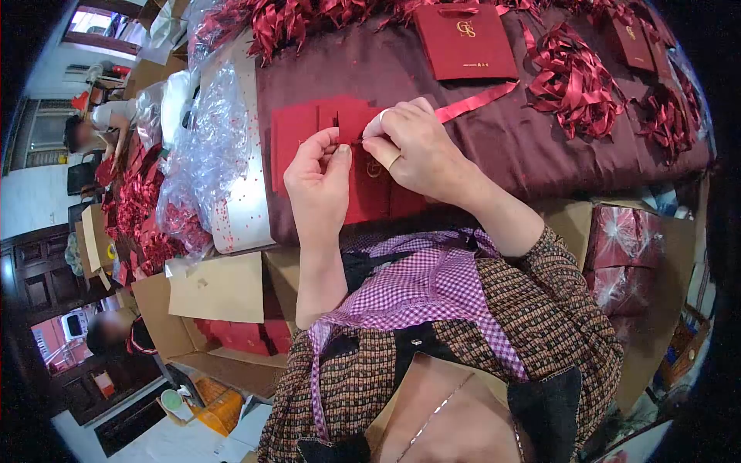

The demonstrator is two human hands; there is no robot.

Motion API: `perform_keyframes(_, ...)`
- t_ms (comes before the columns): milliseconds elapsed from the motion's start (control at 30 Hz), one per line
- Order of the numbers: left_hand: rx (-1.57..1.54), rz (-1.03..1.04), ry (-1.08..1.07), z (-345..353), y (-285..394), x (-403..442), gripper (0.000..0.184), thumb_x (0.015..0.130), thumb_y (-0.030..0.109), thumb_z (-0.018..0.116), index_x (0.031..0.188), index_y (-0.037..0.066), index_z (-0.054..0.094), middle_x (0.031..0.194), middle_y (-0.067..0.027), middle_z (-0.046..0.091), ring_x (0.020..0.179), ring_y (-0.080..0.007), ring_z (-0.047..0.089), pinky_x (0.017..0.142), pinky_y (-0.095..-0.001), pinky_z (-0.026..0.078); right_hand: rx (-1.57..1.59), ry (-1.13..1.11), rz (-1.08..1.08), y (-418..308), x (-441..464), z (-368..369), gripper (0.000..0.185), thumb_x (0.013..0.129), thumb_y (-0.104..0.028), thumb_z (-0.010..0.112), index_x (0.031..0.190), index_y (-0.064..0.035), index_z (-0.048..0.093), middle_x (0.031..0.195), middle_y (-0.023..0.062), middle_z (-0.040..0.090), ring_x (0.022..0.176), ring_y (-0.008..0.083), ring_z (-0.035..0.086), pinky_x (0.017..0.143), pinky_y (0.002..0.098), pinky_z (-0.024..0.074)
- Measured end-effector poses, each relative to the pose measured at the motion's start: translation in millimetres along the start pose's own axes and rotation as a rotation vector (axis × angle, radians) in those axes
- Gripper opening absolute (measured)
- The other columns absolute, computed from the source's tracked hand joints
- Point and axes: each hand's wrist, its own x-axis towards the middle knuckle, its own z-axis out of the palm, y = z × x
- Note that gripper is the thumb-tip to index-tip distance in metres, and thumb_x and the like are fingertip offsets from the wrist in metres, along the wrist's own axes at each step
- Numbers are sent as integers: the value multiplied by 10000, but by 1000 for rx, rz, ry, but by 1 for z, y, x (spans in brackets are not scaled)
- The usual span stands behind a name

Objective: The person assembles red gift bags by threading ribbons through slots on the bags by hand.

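Red paper gift bags [370,202] lie flat in an overlapping group on the dark red cloth, beneath both hands. My left hand [320,174] is closed, thumb against fingertips, at the upper part of the bags; what it pinches is hidden. Close on its right, my right hand [417,147] is also closed in a pinch, with a white covering on one finger and a ring. A red satin ribbon [480,102] runs out from behind this hand toward the right. Small dark material shows between the fingertips, too small to name.
A finished red bag [468,45] with gold lettering lies at the back, beside a ribbon heap [575,81]. Clear plastic wrap [204,147] covers the table's left end. Cardboard boxes [216,289] with red goods stand below. Two other people [116,116] are at left.
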Motion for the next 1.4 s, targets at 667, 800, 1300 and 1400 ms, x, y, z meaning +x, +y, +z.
perform_keyframes(667, 262, 187, -6, 4, -5, -6, 209, 876, -26, 587, 1080, -45, 625, 902, -53, 629, 781, -105, 576, 710, -236, 475, -167, 37, -96, -5, 6, 2, 102, 759, -103, 660, 770, -63, 567, 747, 82, 609, 763, 262, 580, 758, 383, 397)
perform_keyframes(800, 45, 36, -125, -12, -12, -1, 218, 889, -28, 563, 1097, -45, 623, 901, -58, 608, 773, -102, 552, 710, -226, 450, 15, -23, -46, 0, 6, -10, 113, 747, -56, 698, 785, -67, 592, 766, 45, 617, 727, 239, 566, 742, 350, 398)
perform_keyframes(1300, 161, 240, -253, -5, -10, 1, 72, 838, -72, 556, 908, -72, 571, 853, -70, 557, 815, -141, 530, 758, -248, 429, 53, -228, -271, 11, 30, -33, 232, 794, -83, 679, 1019, -132, 646, 977, 14, 613, 986, 224, 558, 909, 370, 388)
perform_keyframes(1400, -24, 59, -270, -5, -6, -1, 41, 856, -69, 532, 878, -67, 566, 848, -34, 551, 821, -98, 510, 760, -223, 412, 128, -337, -227, 16, 33, -37, 196, 777, -43, 672, 951, -123, 635, 948, 11, 605, 987, 222, 554, 916, 368, 383)
